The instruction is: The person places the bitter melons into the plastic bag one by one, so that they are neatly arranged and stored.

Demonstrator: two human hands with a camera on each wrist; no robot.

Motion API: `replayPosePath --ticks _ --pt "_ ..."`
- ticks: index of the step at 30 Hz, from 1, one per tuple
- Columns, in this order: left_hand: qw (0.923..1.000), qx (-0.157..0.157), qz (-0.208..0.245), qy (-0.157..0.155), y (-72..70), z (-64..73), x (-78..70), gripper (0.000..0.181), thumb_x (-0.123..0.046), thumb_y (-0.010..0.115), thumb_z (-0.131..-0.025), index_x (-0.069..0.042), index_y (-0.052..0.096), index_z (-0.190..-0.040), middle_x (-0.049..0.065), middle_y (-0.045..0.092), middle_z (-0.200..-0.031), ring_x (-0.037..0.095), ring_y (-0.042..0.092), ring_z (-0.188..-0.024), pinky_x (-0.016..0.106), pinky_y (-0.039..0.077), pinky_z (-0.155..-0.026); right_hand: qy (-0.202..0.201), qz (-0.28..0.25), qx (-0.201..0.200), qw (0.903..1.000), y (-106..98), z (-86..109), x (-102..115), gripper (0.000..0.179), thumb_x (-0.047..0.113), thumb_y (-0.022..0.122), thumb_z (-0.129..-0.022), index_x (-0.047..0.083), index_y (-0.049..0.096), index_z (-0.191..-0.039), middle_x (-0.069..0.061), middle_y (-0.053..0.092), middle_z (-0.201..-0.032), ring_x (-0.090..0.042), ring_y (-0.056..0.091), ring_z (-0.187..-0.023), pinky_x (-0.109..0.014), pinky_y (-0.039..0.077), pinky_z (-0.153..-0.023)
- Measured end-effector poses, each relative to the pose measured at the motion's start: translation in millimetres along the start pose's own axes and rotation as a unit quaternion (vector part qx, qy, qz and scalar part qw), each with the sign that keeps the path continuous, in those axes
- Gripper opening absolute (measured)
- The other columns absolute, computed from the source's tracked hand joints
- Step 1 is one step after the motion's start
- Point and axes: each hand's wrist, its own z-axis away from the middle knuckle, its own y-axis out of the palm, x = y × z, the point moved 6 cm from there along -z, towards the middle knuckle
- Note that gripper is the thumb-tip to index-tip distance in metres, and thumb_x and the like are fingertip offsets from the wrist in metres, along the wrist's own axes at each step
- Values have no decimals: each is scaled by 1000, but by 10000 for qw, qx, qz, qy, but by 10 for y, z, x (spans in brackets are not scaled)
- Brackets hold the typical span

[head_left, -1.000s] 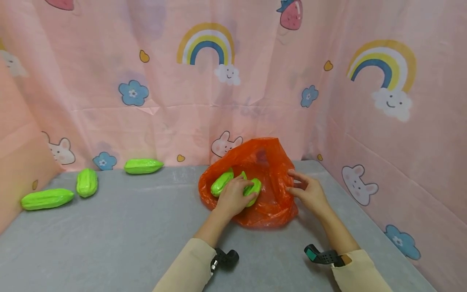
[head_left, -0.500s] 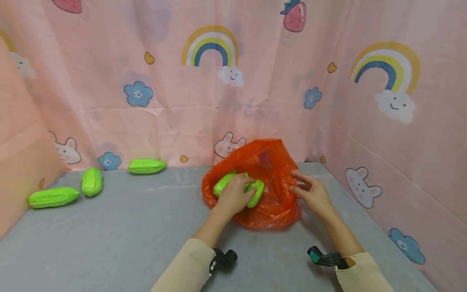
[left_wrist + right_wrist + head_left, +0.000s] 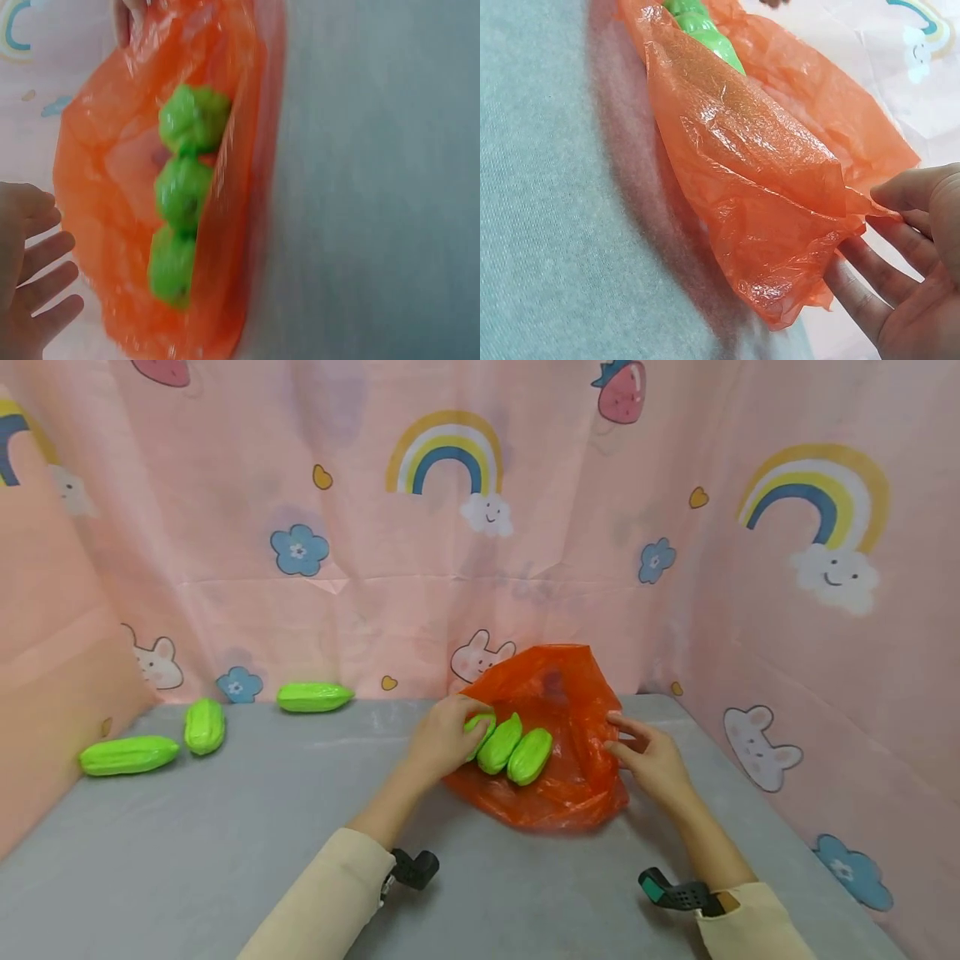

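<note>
A thin orange-red plastic bag [image 3: 558,806] lies on the table with its mouth wide. Three bright green ridged gourd-like vegetables [image 3: 529,757] sit side by side inside it. My right hand [image 3: 657,764] pinches the bag's right rim between thumb and fingers; the right wrist view shows the crumpled plastic edge in its fingertips [image 3: 889,191]. At the bag's left rim is my left hand [image 3: 442,739], overlapping the leftmost vegetable in the head view. In the left wrist view its fingers [image 3: 52,281] are spread and loosely bent, holding nothing, apart from the vegetables [image 3: 182,195].
To the left on the grey table [image 3: 262,843] lie three more green vegetables: a long one [image 3: 129,755], a short one [image 3: 204,727] and one at the back [image 3: 315,697]. Pink printed cloth [image 3: 420,635] walls the back and sides.
My left hand has let go of a vegetable in the bag and moved left to the bag's rim, uncovering the three vegetables. My right hand keeps its hold. The view has turned slightly left.
</note>
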Motion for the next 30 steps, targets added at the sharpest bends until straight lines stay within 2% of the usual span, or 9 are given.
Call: replayPosePath --ticks 3,8,11,14,15,18,21,25,30 --pt "9998 -79 10 174 -93 -23 69 22 -15 65 -97 -6 76 -113 10 74 -114 28 68 -109 43 56 -96 43 29 -46 10000 -20 1 -5 53 21 59 -103 4 46 -151 -23 53 -149 -41 61 -124 -28 61 -86" --pt "9992 -241 -294 112 -266 -17 232 22 -14 64 -97 -5 74 -114 13 72 -117 30 68 -97 43 59 -84 101 69 -37 9999 -30 -5 -21 53 23 58 -103 5 46 -151 -23 52 -149 -40 61 -125 -30 60 -88" --pt "9970 -522 -541 178 -405 -10 313 23 -14 63 -95 -6 75 -113 14 72 -116 32 69 -98 46 58 -84 93 72 -42 9999 -34 -2 -32 53 22 58 -103 4 46 -151 -23 52 -149 -40 61 -125 -28 60 -87" --pt "9943 -745 -742 180 -557 -6 406 22 -13 63 -94 -6 75 -111 14 73 -114 33 69 -106 47 57 -92 61 73 -38 9999 -35 0 -32 53 23 58 -103 4 46 -151 -23 51 -150 -40 61 -125 -28 60 -87" --pt "9944 -753 -735 91 -597 -9 463 23 -13 63 -94 -6 75 -112 13 74 -115 33 69 -108 48 57 -92 42 80 -39 10000 -34 -1 -32 53 23 58 -103 4 46 -151 -23 51 -150 -41 61 -125 -28 60 -86" --pt "9959 -578 -544 -427 -705 -18 688 26 -17 60 -96 -8 74 -116 12 72 -122 33 67 -115 49 56 -94 22 71 -21 10000 -30 -4 -17 54 25 59 -103 5 46 -151 -22 50 -151 -41 60 -126 -29 60 -87" --pt "9944 -435 -327 -903 -806 -8 949 29 -18 57 -98 -8 73 -119 14 70 -128 35 66 -116 48 57 -85 2 98 -17 10000 -23 -2 14 54 25 59 -103 5 46 -151 -22 52 -150 -40 61 -124 -28 60 -86" --pt "9904 -388 -563 -1202 -946 50 1220 31 -17 54 -98 -6 71 -121 17 68 -131 37 65 -116 49 56 -82 68 144 12 9999 -10 12 70 54 24 59 -103 5 45 -152 -22 52 -150 -40 62 -124 -26 60 -86" --pt "9836 -333 -879 -1539 -1064 118 1461 33 -17 53 -98 -4 68 -125 19 65 -135 39 60 -125 55 52 -99 96 157 56 9998 6 20 97 55 23 59 -103 6 44 -153 -22 50 -151 -41 61 -125 -26 60 -86"
